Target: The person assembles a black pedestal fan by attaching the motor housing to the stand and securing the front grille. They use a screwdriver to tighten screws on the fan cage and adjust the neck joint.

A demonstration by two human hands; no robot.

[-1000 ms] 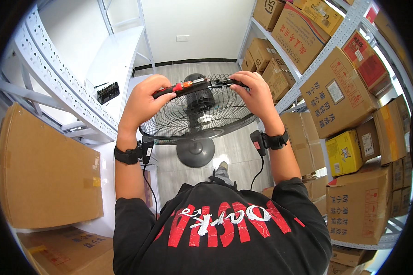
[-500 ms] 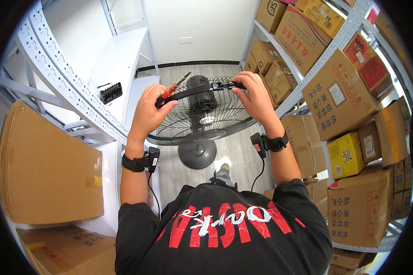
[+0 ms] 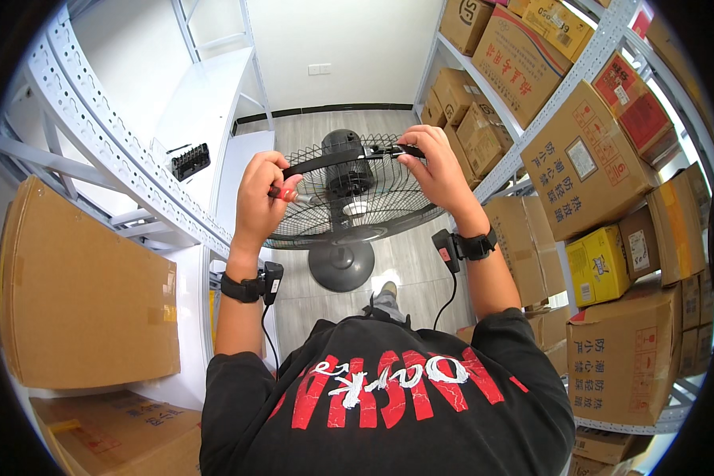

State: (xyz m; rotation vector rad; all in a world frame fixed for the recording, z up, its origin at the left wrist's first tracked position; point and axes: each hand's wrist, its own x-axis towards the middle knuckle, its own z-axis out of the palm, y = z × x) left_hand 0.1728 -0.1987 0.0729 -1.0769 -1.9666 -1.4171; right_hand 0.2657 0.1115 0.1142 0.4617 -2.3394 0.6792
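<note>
A black standing fan with a round wire cage point(image 3: 313, 216) stands before me on its round base point(image 3: 341, 267). Along the cage's upper edge runs a black band point(image 3: 325, 161) with a metal clasp point(image 3: 382, 150) right of its middle. My left hand point(image 3: 259, 190) is closed round the red-and-black handle of a screwdriver point(image 3: 288, 194), whose shaft points right over the cage. Its upper fingers are at the band's left end; whether they press on it is unclear. My right hand point(image 3: 436, 166) pinches the band just right of the clasp.
White metal shelving point(image 3: 202, 95) stands left, with a black bit set point(image 3: 190, 162) on it. A large cardboard box point(image 3: 87, 285) is at the near left. On the right, racks hold stacked cartons point(image 3: 591, 163) and a yellow box point(image 3: 597, 268). Cables hang from both wrist straps.
My left hand has turned the screwdriver from pointing up and right along the band to pointing right and slightly down, below it. The right hand stays at the band.
</note>
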